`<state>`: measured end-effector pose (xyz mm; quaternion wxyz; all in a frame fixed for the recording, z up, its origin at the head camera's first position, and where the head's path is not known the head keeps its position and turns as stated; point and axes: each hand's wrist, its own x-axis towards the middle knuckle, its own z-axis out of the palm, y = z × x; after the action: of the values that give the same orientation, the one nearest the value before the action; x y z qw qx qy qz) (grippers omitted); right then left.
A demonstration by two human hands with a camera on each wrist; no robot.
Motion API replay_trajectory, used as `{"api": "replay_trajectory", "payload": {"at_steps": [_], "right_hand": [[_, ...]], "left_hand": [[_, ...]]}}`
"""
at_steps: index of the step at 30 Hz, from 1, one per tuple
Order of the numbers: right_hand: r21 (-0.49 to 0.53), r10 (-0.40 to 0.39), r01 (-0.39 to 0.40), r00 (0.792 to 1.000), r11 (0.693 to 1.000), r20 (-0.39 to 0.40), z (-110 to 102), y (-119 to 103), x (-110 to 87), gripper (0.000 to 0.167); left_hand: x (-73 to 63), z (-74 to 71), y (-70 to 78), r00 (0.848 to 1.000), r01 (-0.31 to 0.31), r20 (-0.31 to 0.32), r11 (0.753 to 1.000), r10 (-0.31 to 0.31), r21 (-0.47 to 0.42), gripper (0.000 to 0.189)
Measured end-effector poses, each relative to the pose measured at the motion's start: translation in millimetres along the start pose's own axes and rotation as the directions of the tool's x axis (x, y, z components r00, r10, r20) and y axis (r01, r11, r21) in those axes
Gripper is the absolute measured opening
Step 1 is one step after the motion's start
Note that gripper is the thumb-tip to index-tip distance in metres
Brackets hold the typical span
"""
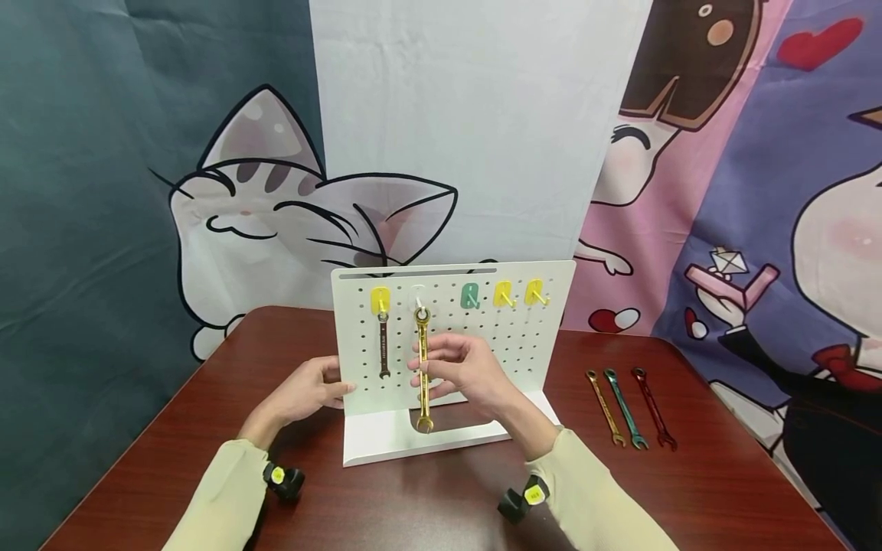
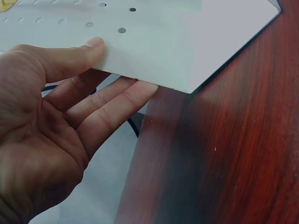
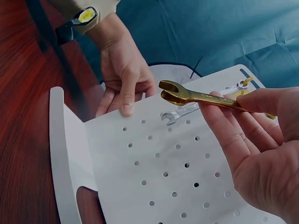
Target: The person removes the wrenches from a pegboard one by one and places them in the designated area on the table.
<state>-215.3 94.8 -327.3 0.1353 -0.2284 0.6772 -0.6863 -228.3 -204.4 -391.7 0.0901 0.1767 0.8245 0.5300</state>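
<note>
A white pegboard stand (image 1: 354, 337) stands upright on the table. My left hand (image 1: 303, 392) holds its left edge; in the left wrist view the thumb (image 2: 77, 58) lies on the front face and the fingers reach behind. With my right hand (image 1: 478, 375) I pinch a gold combination wrench (image 1: 423, 386) by its shank, open end down. Its ring end is at the white hook (image 1: 417, 295); whether it hangs there I cannot tell. Left of it, a silver wrench (image 1: 383, 348) hangs from a yellow hook (image 1: 380, 299).
Right of the gold wrench, the board carries a green hook (image 1: 470, 295) and two yellow hooks (image 1: 504, 294). On the table at right lie a gold wrench (image 1: 606, 409), a green wrench (image 1: 625, 409) and a red wrench (image 1: 654, 409). A printed cloth hangs behind.
</note>
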Motion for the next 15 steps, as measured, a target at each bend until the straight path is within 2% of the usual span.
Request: {"api": "replay_trajectory", "payload": {"at_steps": [15], "right_hand": [[0.041, 0.009, -0.008, 1.000, 0.999, -0.020, 1.9, -8.6, -2.4, 0.045]], "left_hand": [[-2.5, 1.2, 0.4, 1.000, -0.017, 0.006, 1.000, 0.017, -0.005, 0.040]]}}
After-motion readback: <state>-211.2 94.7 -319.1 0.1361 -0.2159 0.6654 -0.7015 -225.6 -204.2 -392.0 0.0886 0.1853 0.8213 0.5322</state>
